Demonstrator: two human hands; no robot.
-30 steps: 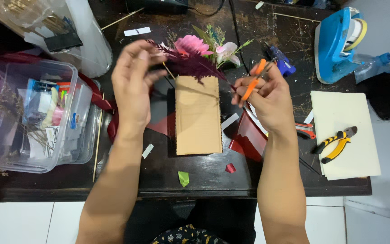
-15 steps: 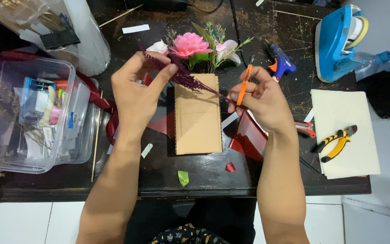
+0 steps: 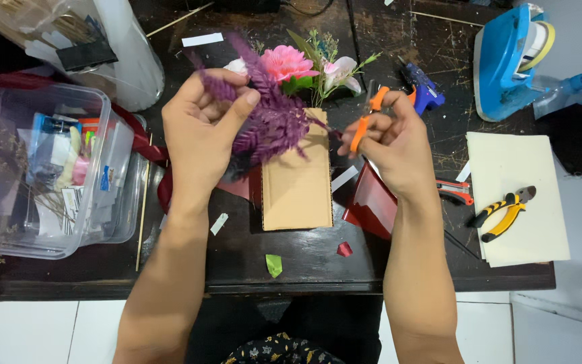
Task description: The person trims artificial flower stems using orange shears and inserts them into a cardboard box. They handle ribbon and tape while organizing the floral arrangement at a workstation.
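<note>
Left hand pinching purple fern sprig above top edge of cardboard panel; stem end under thumb and fingers, fronds fanning out right and down over panel's top. Long axis roughly upper-left to lower-right, tip toward scissors. Right hand clenched on orange-handled scissors, just right of panel's top corner, blades at sprig tip. Clear plastic bin well left of panel, holding packets, tubes, dried twigs.
</note>
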